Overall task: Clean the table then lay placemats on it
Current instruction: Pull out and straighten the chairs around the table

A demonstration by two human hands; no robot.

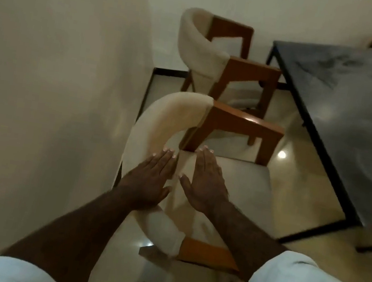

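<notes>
Head cam: both your hands flat over the near chair (156,121), gripping nothing.
L hand (149,179) & R hand (205,183) have fingers straight, w/ a beige strip (186,165) between them. Dark table (365,125) sits off to your right, top smeared, apart from both hands.

Single wide-angle view from head height, aimed forward and steeply down. Nearest the lens: white sleeves at the bottom edge, then both forearms reaching to mid-frame. Left hand (149,179) and right hand (205,180) close and central, seen against a cream upholstered chair with curved back and orange-brown wooden frame (159,117). Beyond the fingertips, farther off, a second matching cream-and-wood chair (202,46). Right of the right hand, a dark rectangular table with black frame (365,125), cut by the frame edge. Left of the left hand, a plain pale wall (45,69).
</notes>
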